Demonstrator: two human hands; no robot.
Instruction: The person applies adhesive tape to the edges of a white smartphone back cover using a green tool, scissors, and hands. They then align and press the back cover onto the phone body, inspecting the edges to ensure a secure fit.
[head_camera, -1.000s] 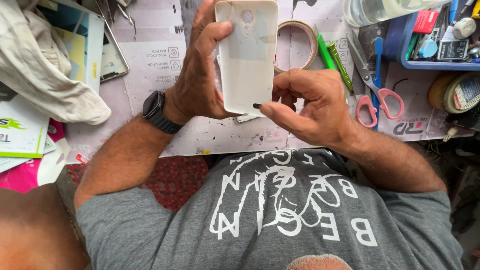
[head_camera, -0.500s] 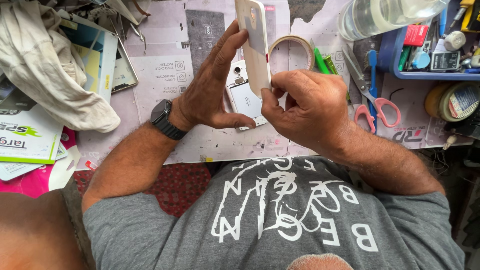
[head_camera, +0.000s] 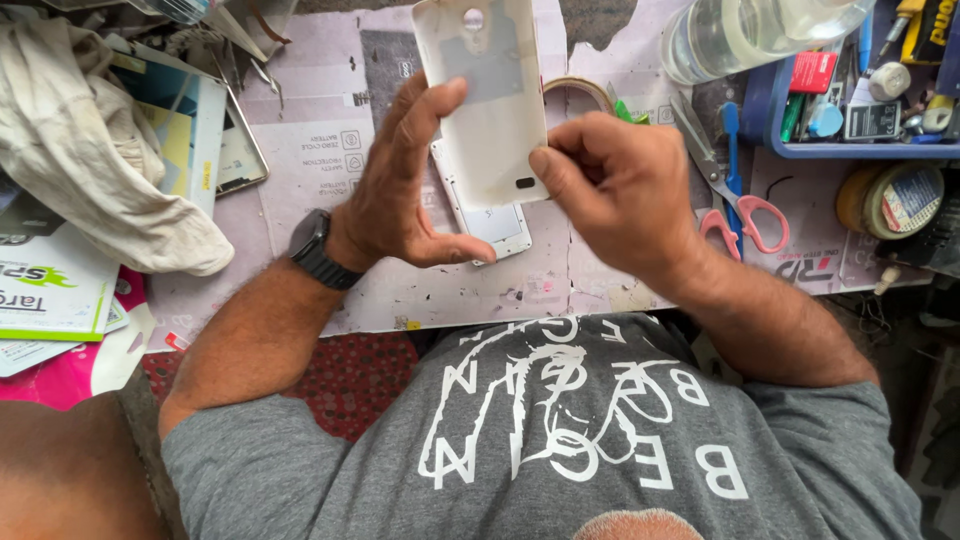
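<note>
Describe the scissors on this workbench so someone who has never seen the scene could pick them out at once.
Start at the blue tray of small tools at the bench's upper right edge. Just left of it and below, beside the person's right hand, lie the scissors, blades pointing away from the person. Their pink-red loop handles set them apart from the blue-handled tool lying across them.

The right hand (head_camera: 625, 190) pinches a white phone back cover (head_camera: 485, 95) at its bottom edge and holds it up over the table (head_camera: 330, 150). The left hand (head_camera: 405, 190) is open, its fingertips touching the cover's side. A white phone (head_camera: 495, 225) lies underneath. Pink-handled scissors (head_camera: 735, 195) lie just beside the right hand.
</note>
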